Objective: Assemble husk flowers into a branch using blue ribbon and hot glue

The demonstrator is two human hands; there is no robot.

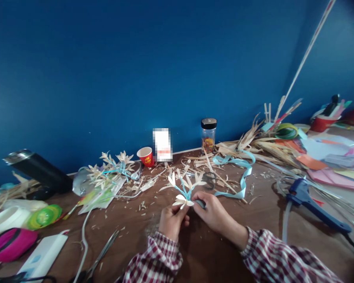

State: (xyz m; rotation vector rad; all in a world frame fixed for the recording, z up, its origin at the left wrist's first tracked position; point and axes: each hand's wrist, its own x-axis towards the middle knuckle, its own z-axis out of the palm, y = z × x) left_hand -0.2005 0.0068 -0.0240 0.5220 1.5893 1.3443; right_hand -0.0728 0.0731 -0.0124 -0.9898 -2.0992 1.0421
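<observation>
Between my hands is a spray of handmade flowers (pixel 187 192) with pale, husk-like petals and stems wrapped in light blue. My left hand (pixel 171 223) is closed, its thumb and fingers pinching beneath the lowest bloom. From the right, my right hand (pixel 214 212) closes at the blue stems, fingertips pressed together. A small grey-blue piece (pixel 200 203) shows by its fingers; I cannot make out what it is. A similar flower bunch (pixel 118 169) lies at the back left. Behind my right hand, dark-handled scissors (pixel 210 180) lie among husk scraps, beside a curling light blue ribbon (pixel 244 181).
A blue glue gun (pixel 311 204) lies at the right, open scissors (pixel 102 251) at the front left. At the back stand a red paper cup (pixel 147 159) and a black-lidded jar (pixel 209 135). A black flask (pixel 41 171) leans at the left. Dried husks (pixel 262 147) and colored paper (pixel 324 177) cover the right.
</observation>
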